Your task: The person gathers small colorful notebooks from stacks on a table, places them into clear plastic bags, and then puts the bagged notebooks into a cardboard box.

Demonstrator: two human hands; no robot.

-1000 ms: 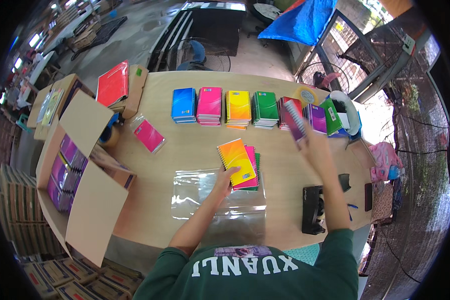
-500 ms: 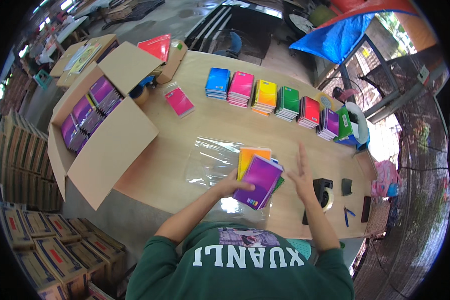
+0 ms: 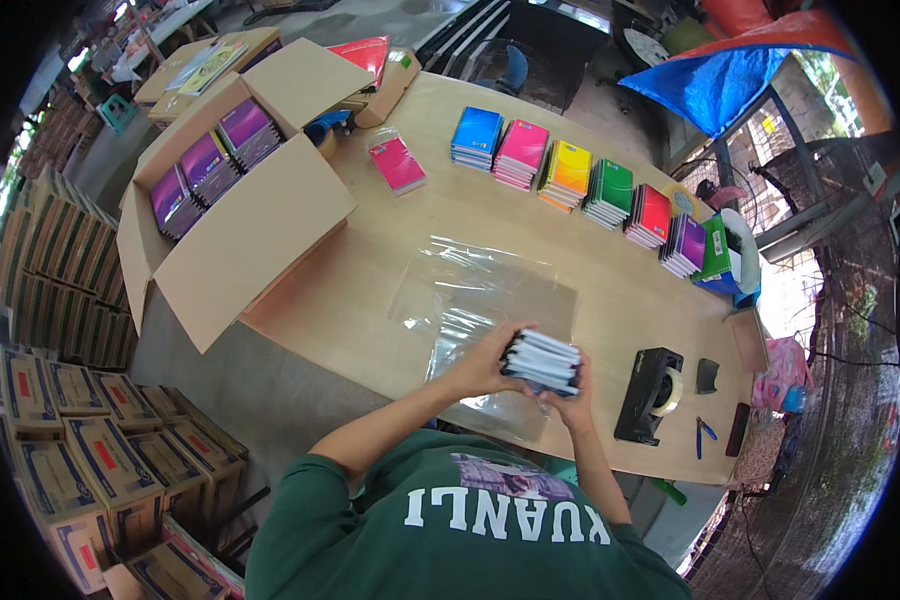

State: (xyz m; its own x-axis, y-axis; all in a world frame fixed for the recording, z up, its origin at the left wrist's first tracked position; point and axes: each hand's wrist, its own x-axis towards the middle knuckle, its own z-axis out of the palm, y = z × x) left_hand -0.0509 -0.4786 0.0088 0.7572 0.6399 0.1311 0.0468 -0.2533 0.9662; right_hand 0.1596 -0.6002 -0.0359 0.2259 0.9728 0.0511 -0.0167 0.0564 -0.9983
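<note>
Between my two hands is a small stack of spiral notebooks (image 3: 543, 362), turned so that its page edges and wire bindings face up. My left hand (image 3: 491, 362) grips its left end, and my right hand (image 3: 574, 400) closes on the right end. Under the hands and beyond them, clear plastic sheets or bags (image 3: 470, 290) lie flat on the table. Farther back stands a row of notebook piles: blue (image 3: 476, 135), pink (image 3: 520, 152), yellow (image 3: 566, 172), green (image 3: 608, 190), red (image 3: 648, 212) and purple (image 3: 684, 243).
An open carton (image 3: 250, 245) holding purple notebooks (image 3: 210, 165) stands at the left. A bagged pink notebook (image 3: 398, 164) lies near it. A black tape dispenser (image 3: 650, 395), blue-handled pliers (image 3: 704, 434) and a dark phone-like object (image 3: 738, 428) sit at the right. Stacked cartons (image 3: 100, 450) fill the lower left.
The fanned notebooks in my left hand are now squared into one stack and turned edge-up. My right hand, spread and apart before, has come in to grip it. The view has shifted.
</note>
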